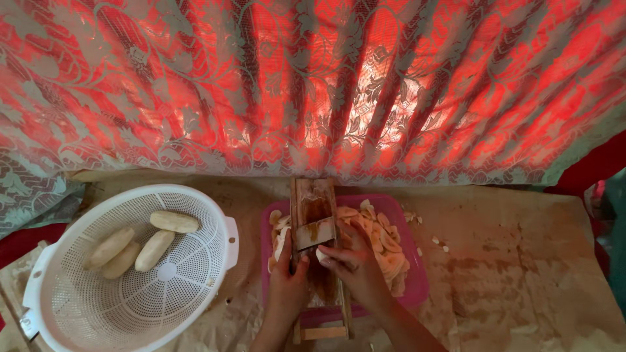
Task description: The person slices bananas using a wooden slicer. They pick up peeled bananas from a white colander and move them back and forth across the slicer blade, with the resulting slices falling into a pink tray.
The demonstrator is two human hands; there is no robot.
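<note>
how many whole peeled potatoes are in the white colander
4, in the colander: one at the back, three side by side below it. None seem hidden.

Slicer (315,225) over tub (417,280), colander (98,306) left

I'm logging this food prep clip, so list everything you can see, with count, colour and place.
Colander: one, white plastic, perforated, with side handles, on the left.
Peeled potatoes: four, pale cream, lying inside the colander toward its upper left.
Slicer board: one, brown wood with a metal blade, laid across the tub in the centre.
Tub: one, pink, shallow, under the slicer.
Slices: many, pale, heaped in the tub, a few stray bits on the paper to its right.
Paper sheet: brown, stained, covering the work surface.
Curtain: lace, floral, lit red from behind, across the top.
Left hand: grip on the slicer's left edge.
Right hand: pressing a pale piece on the board.
</note>
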